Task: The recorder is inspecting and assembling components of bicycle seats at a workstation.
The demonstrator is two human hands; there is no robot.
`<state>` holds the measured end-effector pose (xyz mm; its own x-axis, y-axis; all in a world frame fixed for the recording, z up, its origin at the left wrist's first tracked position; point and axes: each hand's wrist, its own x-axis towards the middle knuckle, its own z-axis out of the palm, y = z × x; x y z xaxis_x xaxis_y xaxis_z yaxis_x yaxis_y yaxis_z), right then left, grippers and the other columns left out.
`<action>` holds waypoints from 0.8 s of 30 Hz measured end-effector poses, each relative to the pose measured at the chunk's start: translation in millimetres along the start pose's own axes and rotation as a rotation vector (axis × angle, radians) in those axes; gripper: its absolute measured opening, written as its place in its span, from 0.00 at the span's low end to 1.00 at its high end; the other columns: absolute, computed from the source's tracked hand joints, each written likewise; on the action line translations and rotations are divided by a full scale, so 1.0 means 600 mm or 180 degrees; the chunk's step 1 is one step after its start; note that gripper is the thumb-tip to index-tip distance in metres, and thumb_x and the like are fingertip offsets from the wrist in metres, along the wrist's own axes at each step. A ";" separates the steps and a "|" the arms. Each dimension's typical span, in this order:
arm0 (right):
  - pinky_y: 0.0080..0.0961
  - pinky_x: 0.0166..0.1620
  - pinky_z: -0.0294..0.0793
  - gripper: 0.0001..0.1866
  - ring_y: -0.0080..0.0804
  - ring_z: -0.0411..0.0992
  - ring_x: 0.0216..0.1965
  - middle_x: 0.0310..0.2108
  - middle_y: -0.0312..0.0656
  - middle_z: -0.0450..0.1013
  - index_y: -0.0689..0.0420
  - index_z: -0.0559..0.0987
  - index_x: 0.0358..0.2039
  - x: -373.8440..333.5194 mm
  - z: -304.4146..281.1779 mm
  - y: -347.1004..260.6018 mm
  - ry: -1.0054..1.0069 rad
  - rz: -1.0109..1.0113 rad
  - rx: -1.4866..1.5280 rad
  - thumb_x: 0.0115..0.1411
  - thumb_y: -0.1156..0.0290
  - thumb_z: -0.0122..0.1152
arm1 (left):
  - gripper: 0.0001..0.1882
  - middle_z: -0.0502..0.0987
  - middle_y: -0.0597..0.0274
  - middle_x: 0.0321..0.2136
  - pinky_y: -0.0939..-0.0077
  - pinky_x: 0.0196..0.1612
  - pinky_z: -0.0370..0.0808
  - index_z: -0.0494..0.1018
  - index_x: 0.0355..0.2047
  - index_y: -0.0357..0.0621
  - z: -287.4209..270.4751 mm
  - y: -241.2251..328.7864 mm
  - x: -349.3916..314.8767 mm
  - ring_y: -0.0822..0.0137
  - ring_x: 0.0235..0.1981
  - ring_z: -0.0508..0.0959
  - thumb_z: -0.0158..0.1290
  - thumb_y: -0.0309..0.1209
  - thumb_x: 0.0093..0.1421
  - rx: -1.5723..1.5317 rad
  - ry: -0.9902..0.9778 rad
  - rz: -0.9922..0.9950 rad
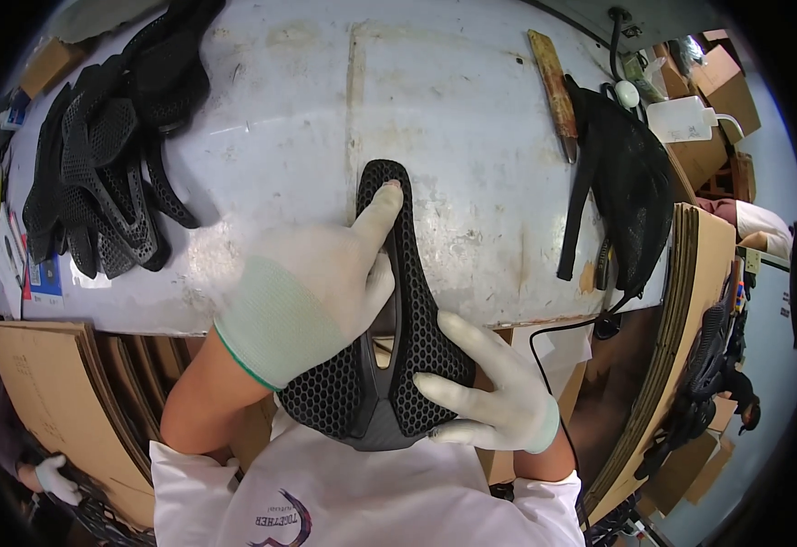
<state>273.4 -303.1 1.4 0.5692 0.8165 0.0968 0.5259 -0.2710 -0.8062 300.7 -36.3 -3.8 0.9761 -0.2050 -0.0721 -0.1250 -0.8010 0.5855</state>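
A black bicycle saddle with a honeycomb surface and a central slot lies before me, its narrow nose on the table's side and its wide rear near my shirt. My left hand, in a white glove with a pale green cuff, grips the saddle from the left. Its bare index fingertip presses on the nose while the other fingers curl in around the slot. Gloved in white too, my right hand holds the wide rear from the right, fingers resting on the honeycomb and the rear edge. The saddle's underside is hidden.
Several black honeycomb saddles are heaped at the table's left. On the right lie a worn wooden-handled tool, a black cloth-like bag and a white bottle. Cardboard stacks flank me. Another person's gloved hand shows lower left.
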 end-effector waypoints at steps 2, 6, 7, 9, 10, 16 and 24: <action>0.50 0.62 0.74 0.31 0.68 0.71 0.61 0.68 0.70 0.60 0.52 0.84 0.55 -0.004 0.005 0.003 0.0016 -0.0067 -0.0040 0.53 0.50 0.75 | 0.30 0.77 0.44 0.19 0.53 0.28 0.75 0.71 0.65 0.39 0.003 -0.002 -0.003 0.45 0.21 0.79 0.56 0.30 0.62 -0.0018 0.0066 0.0021; 0.50 0.63 0.74 0.32 0.68 0.70 0.62 0.67 0.69 0.61 0.51 0.86 0.54 -0.005 0.008 0.005 0.0057 -0.0182 -0.0180 0.50 0.48 0.75 | 0.29 0.77 0.44 0.19 0.53 0.28 0.75 0.71 0.65 0.41 0.010 -0.004 -0.008 0.45 0.21 0.79 0.55 0.30 0.62 -0.0159 0.0204 0.0012; 0.49 0.63 0.74 0.32 0.68 0.71 0.62 0.67 0.68 0.62 0.51 0.86 0.53 -0.004 0.006 0.006 0.0049 -0.0190 -0.0242 0.50 0.48 0.75 | 0.29 0.77 0.44 0.19 0.53 0.28 0.75 0.71 0.65 0.42 0.012 -0.004 -0.008 0.45 0.21 0.80 0.55 0.30 0.62 -0.0218 0.0264 0.0035; 0.48 0.63 0.75 0.32 0.67 0.71 0.61 0.67 0.68 0.62 0.50 0.86 0.53 -0.004 0.000 0.006 -0.0049 -0.0136 -0.0228 0.49 0.49 0.75 | 0.29 0.77 0.43 0.19 0.53 0.29 0.76 0.71 0.65 0.42 0.010 -0.001 -0.008 0.45 0.21 0.80 0.55 0.30 0.62 -0.0199 0.0179 -0.0045; 0.49 0.62 0.74 0.33 0.67 0.72 0.61 0.67 0.70 0.62 0.50 0.86 0.54 -0.005 0.000 0.011 -0.0026 -0.0217 -0.0280 0.50 0.46 0.74 | 0.29 0.77 0.43 0.19 0.53 0.29 0.76 0.71 0.65 0.43 0.008 0.001 -0.007 0.45 0.21 0.80 0.55 0.30 0.62 -0.0160 0.0106 -0.0107; 0.49 0.60 0.75 0.33 0.67 0.73 0.60 0.68 0.71 0.61 0.50 0.86 0.53 -0.005 0.011 0.009 0.0034 -0.0185 -0.0262 0.51 0.43 0.72 | 0.28 0.77 0.44 0.18 0.54 0.28 0.76 0.72 0.65 0.43 0.005 0.005 -0.005 0.46 0.20 0.80 0.54 0.30 0.63 -0.0152 -0.0003 -0.0237; 0.55 0.65 0.72 0.41 0.74 0.65 0.66 0.72 0.71 0.55 0.52 0.78 0.64 -0.012 0.020 0.007 -0.0115 -0.0227 0.0015 0.51 0.49 0.78 | 0.26 0.76 0.45 0.17 0.54 0.26 0.75 0.73 0.64 0.43 0.007 0.011 -0.003 0.47 0.19 0.79 0.54 0.29 0.65 -0.0083 -0.0075 -0.0464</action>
<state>263.8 -303.7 -9.7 0.5072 0.8515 0.1330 0.5613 -0.2092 -0.8008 297.1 -43.6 -3.2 0.9791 -0.1010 -0.1767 0.0227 -0.8085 0.5881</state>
